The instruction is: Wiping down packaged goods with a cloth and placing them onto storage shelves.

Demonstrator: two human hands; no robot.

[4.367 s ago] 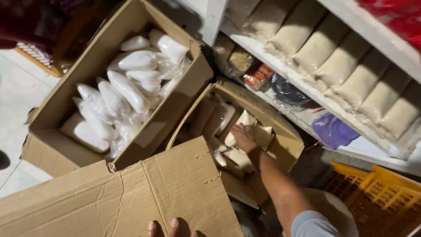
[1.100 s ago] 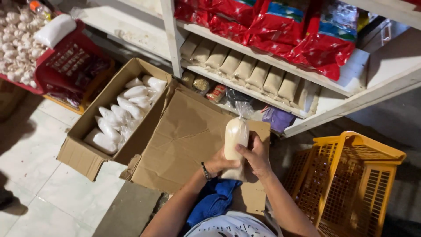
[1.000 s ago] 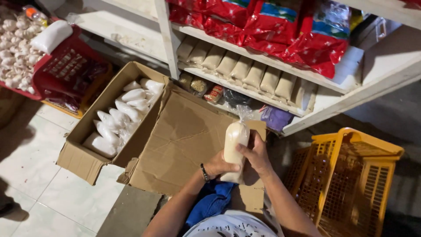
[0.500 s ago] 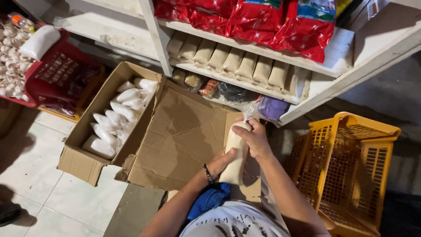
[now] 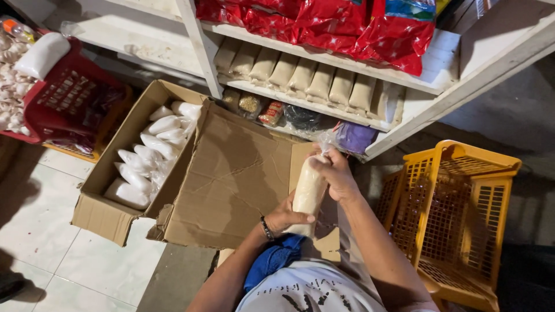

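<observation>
— Bag [image 5: 307, 193] of pale grain, long and narrow, is standing nearly upright between both hands, over the flap of the closed cardboard box [image 5: 237, 179] in front of the person.

— How are the hands sitting on it?

— Left hand [image 5: 284, 217] is gripping the lower part, fingers [image 5: 300, 218] wrapping around the plastic and pressing into it. Right hand [image 5: 334, 173] is closing around the top, fingers curling tight on the gathered neck, where a tuft of clear plastic is sticking out just above the knuckles. A dark band is showing on the left wrist.

— And what is lying around?

— An open cardboard box [image 5: 124, 173] is sitting on the tiled floor [image 5: 69, 254] to the left, touching the closed one, and it is holding many white filled bags [image 5: 151, 156]. Behind the boxes a white shelf [image 5: 370, 63] is carrying a row of tan bags [image 5: 312, 78] standing side by side, with red packets [image 5: 324, 23] lying on the level above. Under that row, a few small packets and a purple bag [image 5: 354, 137] are resting near the right hand.

— Anything on the right?

— A yellow plastic crate [image 5: 462, 214] is standing just beside the right forearm. Far left, a red basket [image 5: 63, 104] is leaning by the wall with a white bag resting on its rim. A blue cloth [image 5: 272, 260] is bunching up under the left forearm.
</observation>
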